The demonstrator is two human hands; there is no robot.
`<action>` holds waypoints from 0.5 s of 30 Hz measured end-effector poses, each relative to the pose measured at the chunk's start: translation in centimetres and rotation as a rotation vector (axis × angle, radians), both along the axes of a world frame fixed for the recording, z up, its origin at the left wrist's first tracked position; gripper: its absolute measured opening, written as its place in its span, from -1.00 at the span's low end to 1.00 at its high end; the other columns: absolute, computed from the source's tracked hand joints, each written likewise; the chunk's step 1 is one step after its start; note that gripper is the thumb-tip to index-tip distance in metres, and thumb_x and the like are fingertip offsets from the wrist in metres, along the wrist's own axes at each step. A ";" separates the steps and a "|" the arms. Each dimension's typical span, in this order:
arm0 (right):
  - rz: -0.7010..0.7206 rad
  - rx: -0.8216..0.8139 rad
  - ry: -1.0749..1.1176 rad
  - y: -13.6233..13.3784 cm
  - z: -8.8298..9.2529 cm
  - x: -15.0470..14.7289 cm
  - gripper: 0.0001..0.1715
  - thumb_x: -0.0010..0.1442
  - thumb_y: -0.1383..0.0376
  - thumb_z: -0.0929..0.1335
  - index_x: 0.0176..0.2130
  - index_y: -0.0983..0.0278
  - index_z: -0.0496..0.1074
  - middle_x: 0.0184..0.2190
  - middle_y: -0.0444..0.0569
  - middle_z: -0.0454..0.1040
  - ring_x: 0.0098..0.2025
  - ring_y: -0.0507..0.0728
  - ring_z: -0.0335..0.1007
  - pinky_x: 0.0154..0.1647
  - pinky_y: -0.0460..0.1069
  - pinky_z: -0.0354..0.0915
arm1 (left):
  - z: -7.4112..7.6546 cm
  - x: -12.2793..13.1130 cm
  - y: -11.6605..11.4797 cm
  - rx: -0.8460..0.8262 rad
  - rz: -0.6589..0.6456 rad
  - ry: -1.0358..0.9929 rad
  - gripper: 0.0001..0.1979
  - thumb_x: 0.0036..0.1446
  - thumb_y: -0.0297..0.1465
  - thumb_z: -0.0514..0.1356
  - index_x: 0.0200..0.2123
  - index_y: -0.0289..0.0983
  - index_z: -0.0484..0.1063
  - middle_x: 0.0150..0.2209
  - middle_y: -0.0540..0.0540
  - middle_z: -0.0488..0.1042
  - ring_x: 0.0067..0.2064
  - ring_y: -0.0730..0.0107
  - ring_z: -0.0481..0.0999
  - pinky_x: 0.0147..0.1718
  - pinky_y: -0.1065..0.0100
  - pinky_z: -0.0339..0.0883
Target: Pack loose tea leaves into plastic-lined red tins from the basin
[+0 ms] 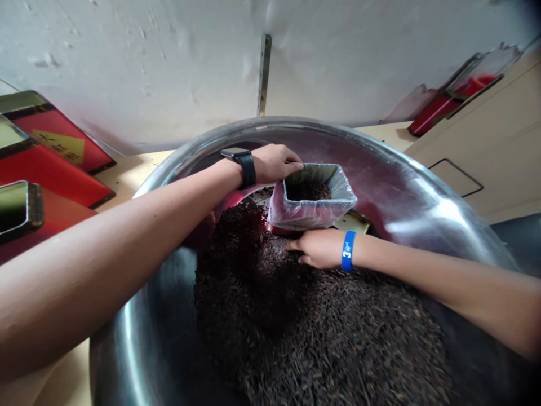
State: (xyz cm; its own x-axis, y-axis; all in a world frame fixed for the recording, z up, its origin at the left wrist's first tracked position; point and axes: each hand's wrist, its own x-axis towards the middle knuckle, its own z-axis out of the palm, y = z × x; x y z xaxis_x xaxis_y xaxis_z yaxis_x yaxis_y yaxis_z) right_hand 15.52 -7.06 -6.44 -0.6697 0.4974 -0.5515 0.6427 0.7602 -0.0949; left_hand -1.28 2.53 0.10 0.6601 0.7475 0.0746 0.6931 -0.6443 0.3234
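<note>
My left hand, with a black watch at the wrist, grips the near-left corner of a rectangular tin's rim. This red tin is lined with a clear plastic bag folded over its edge, and dark leaves that look like tea lie inside. It sits tilted in a large shiny metal basin. In front of the tin, my right hand wears a blue wristband. Its fingers are apart and reach just above or into the loose dark leaves; nothing shows in them.
Several red tins with gold-coloured ends lie on the left, one tin bearing a yellow label. Another red tin is at the right, by a pale panel. Behind the basin rises a grey-white wall with a metal strip.
</note>
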 end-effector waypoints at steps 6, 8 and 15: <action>-0.082 -0.047 0.137 -0.4 -2.5 -0.6 -0.32 0.03 0.16 0.30 0.13 0.28 0.19 -0.28 0.10 0.47 -0.32 0.16 0.37 -0.34 -0.03 0.18 | 0.0 0.1 -0.1 -0.005 0.003 -0.007 -0.59 0.12 -0.22 -0.06 -0.07 -0.23 0.42 -0.16 -0.06 0.48 -0.15 0.37 0.40 -0.18 0.43 0.17; -0.021 -0.158 0.140 -1.0 -3.2 -0.8 -0.47 0.00 0.17 0.31 -0.01 0.26 0.34 -0.32 0.04 0.47 -0.34 0.13 0.36 -0.38 -0.05 0.16 | 0.0 0.1 0.0 -0.008 0.001 -0.011 -0.59 0.12 -0.22 -0.06 -0.07 -0.23 0.43 -0.17 -0.06 0.48 -0.14 0.36 0.40 -0.17 0.43 0.17; 0.084 -0.252 0.212 -1.3 -2.2 -1.3 -0.66 0.05 0.19 0.30 -0.20 0.30 0.48 -0.34 0.04 0.50 -0.32 0.12 0.36 -0.36 -0.06 0.15 | 0.1 0.1 0.0 -0.032 0.010 0.001 -0.58 0.11 -0.23 -0.04 -0.05 -0.25 0.41 -0.16 -0.08 0.47 -0.12 0.33 0.38 -0.15 0.40 0.15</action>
